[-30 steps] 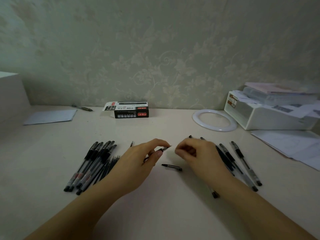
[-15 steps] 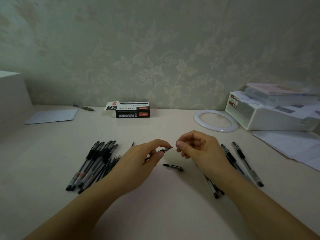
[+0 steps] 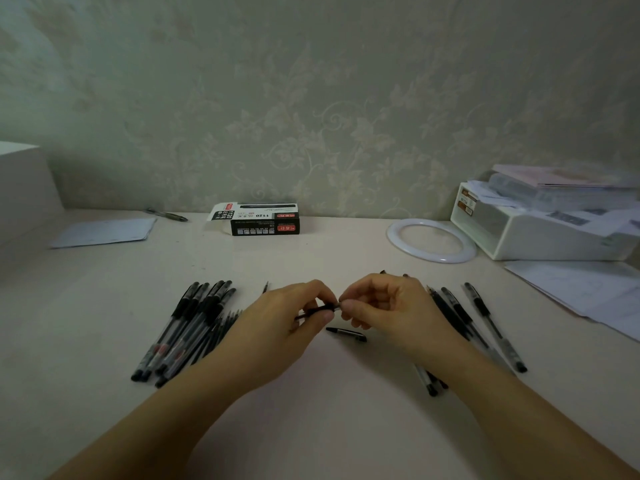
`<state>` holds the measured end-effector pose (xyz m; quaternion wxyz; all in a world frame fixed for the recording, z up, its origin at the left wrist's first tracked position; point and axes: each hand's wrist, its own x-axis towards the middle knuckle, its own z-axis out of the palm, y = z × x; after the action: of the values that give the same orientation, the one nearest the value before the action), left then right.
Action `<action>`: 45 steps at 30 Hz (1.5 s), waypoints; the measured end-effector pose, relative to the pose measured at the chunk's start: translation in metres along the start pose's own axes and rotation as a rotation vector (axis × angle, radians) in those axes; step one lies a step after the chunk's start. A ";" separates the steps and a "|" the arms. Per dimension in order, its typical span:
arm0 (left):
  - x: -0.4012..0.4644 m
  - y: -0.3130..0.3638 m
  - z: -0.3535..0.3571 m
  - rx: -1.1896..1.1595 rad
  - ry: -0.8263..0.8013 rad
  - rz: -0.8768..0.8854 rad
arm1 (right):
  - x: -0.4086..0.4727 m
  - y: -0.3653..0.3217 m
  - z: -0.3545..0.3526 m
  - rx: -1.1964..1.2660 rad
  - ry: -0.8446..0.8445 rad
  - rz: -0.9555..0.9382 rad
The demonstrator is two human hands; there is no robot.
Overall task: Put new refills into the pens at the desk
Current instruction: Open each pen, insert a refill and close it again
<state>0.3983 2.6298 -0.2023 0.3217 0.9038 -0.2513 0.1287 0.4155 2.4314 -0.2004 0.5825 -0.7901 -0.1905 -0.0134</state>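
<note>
My left hand (image 3: 277,330) grips a black pen (image 3: 317,310) near its front end, just above the desk. My right hand (image 3: 391,313) pinches the pen's metal tip with thumb and forefinger. A black pen cap (image 3: 346,334) lies on the desk under the two hands. A bundle of several black pens (image 3: 187,327) lies to the left, with thin refills (image 3: 225,323) beside it. Several more pens (image 3: 485,323) lie to the right, partly hidden by my right wrist.
A black and white refill box (image 3: 258,220) stands at the back by the wall. A white ring (image 3: 431,240), a white box with papers (image 3: 547,230), loose sheets (image 3: 588,289), a folded paper (image 3: 104,232) and a lone pen (image 3: 168,214) lie around the desk.
My right hand lifted from the desk and moved left to the pen's tip, now pinching it. My left hand stayed in place holding the pen.
</note>
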 end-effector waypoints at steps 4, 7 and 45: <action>0.000 0.001 0.001 0.009 -0.003 0.014 | -0.001 0.002 0.003 -0.186 0.013 0.000; -0.001 0.001 0.002 0.024 -0.013 0.014 | -0.003 0.002 0.005 -0.285 0.027 -0.009; 0.000 0.001 0.001 -0.024 0.014 0.012 | -0.001 0.002 0.004 -0.228 -0.067 -0.044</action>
<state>0.3975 2.6290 -0.2025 0.3334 0.8974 -0.2560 0.1341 0.4149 2.4343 -0.2037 0.4819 -0.8467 -0.2245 -0.0214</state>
